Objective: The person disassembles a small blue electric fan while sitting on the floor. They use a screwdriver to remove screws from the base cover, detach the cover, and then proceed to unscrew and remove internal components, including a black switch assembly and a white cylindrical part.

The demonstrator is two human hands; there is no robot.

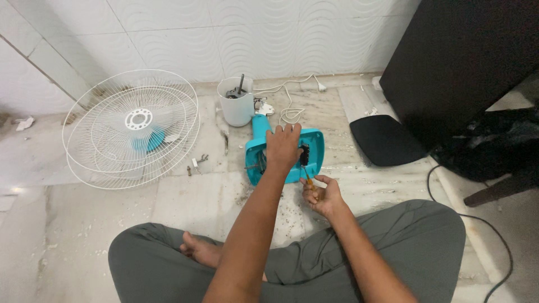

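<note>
Left hand (282,147) pressing turquoise fan base (314,147), right hand (321,196) gripping screwdriver (307,175) (amber handle), white fan grille (132,128) nearby

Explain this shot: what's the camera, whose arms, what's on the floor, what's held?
One view from a head-worn camera looking down at a person sitting cross-legged on a tiled floor. No robot: both arms are the wearer's own. The left hand presses on a teal fan base. The right hand holds a screwdriver pointed into that base. Alongside lie white fan grilles, a white motor housing with its cord, small loose parts and a black pad.
</note>
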